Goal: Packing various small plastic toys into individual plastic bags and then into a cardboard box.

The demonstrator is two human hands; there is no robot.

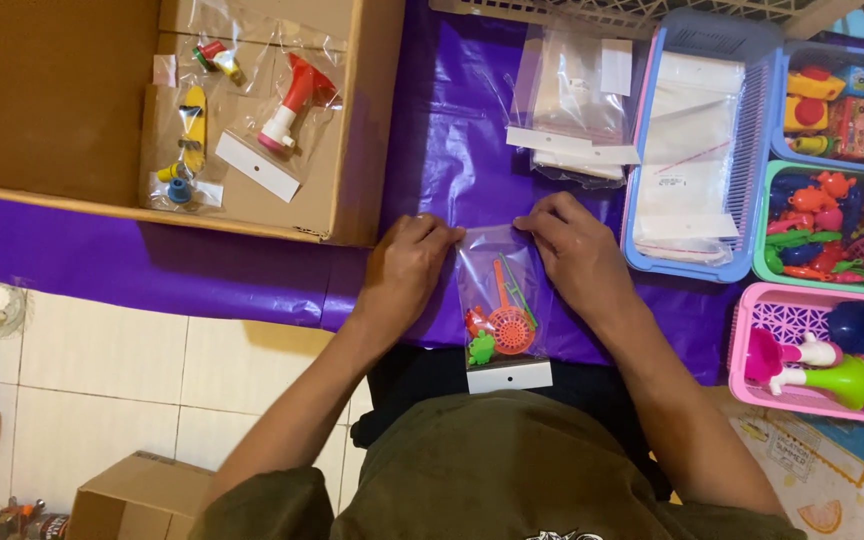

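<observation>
Two hands pinch a clear toy bag on a purple sheet spread over a pale tiled floor.

A cardboard box [82, 120] sits on the purple sheet's [152, 270] far left corner. At the near edge, the left hand [407, 270] and right hand [572, 250], fingers closed, grip the top corners of the clear bag [502, 310]. Plastic baskets of toys [832, 220] line the right edge.

Pale tiled floor [102, 370] with grey grout, purple plastic sheet [152, 265] spread across it, small cardboard box [137, 495] lower left.
</observation>
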